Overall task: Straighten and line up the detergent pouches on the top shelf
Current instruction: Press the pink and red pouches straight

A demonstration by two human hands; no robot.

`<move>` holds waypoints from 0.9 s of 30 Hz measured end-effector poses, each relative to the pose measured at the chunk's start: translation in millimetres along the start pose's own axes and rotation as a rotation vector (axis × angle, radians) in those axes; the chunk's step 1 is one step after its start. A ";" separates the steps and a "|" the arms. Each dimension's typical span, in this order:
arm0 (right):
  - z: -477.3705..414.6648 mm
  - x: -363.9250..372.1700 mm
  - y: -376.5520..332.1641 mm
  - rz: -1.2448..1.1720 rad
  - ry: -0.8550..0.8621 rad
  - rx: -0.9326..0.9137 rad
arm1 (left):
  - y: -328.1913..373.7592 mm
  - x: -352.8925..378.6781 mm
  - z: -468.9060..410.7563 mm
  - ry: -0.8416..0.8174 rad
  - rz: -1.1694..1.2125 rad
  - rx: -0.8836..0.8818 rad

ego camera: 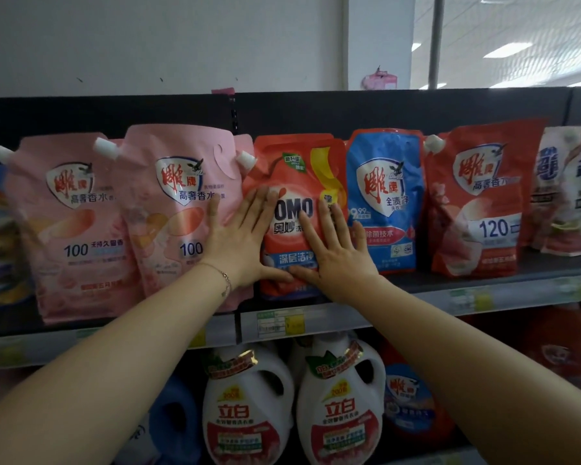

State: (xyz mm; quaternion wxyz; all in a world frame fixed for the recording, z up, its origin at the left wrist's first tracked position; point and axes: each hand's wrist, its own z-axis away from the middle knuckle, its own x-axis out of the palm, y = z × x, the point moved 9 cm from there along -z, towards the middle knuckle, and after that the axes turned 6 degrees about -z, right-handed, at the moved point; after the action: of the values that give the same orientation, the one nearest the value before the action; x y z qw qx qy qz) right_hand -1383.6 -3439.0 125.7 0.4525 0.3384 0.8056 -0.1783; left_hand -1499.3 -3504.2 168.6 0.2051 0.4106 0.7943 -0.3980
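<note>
left forearm (98,357) and right forearm (483,350) stretched up | left hand (240,236) flat, fingers spread, straddling pink pouch (175,203) and red pouch (292,176) | right hand (336,250) flat on red pouch, mid top shelf (450,280) | risk: tipping it backward or nudging blue pouch (379,196) askew through too hard a push

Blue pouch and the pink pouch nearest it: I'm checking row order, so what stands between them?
In the head view, the red OMO pouch stands between the pink pouch and blue pouch, with the left hand and right hand flat against its front.
</note>
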 end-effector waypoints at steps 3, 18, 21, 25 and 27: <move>10.2 -2.0 -1.3 -0.037 0.011 -0.026 | 4.7 -3.7 5.4 -0.003 -0.021 0.004; 76.1 -40.3 32.6 -0.113 0.330 -0.030 | 120.2 -75.6 28.8 0.405 0.194 0.503; 86.6 -36.3 74.0 -0.128 0.278 0.087 | 161.2 -79.2 5.6 0.298 0.274 0.481; 79.0 -22.8 122.9 -0.152 0.123 0.146 | 181.7 -57.4 -35.8 0.066 0.349 0.273; 64.1 -15.2 137.6 -0.181 0.026 0.131 | 186.5 -46.6 -55.0 0.001 0.302 0.219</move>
State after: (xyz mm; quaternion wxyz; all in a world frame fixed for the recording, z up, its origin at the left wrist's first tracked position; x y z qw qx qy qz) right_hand -1241.8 -3385.5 107.5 0.4009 0.2955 0.8252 -0.2664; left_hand -1320.2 -3418.4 145.4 0.2163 0.5450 0.6758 -0.4465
